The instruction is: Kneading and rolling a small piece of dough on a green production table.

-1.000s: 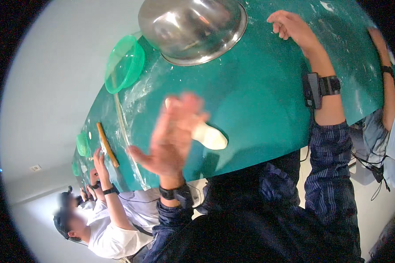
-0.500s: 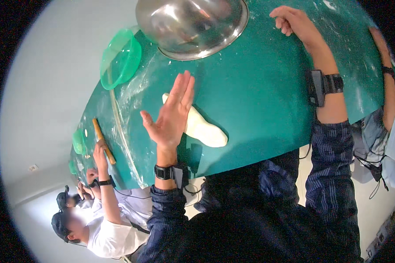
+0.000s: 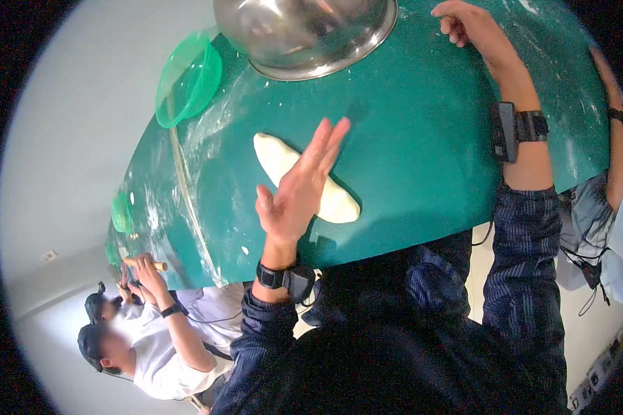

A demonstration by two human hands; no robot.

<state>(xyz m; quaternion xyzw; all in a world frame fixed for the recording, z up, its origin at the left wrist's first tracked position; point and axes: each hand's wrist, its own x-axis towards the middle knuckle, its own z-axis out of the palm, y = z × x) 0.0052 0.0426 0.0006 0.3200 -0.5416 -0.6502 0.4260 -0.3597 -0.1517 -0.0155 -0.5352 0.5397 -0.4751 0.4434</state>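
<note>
head view: one long, pale, smooth piece of dough, tapering at its upper end [image 3: 273,155], lies slantwise on one green-topped bench [image 3: 412,152], toward the near edge. one left hand [image 3: 298,192] crosses the dough's middle, so two ends show, one on each side. its fingers are straight and held close together, with one thumb spread apart to the left; whether the hand presses on the dough or is just over it, i cannot tell. one right hand [image 3: 467,25] is well apart, over the far right of the bench; its fingers curl loosely, and i cannot tell if they meet the thumb. two black wrist straps [image 3: 284,279], one per wrist, are in sight. beyond the dough stands one large, shiny, rounded steel bowl [image 3: 311,34]. three green plastic basins [image 3: 189,79] line the left side, one near and two smaller and farther off. at left, two co-workers in black caps [image 3: 90,340] sit along the bench; the nearer holds one wooden stick [image 3: 160,265]. one other person's arm [image 3: 619,142] shows at right.
</note>
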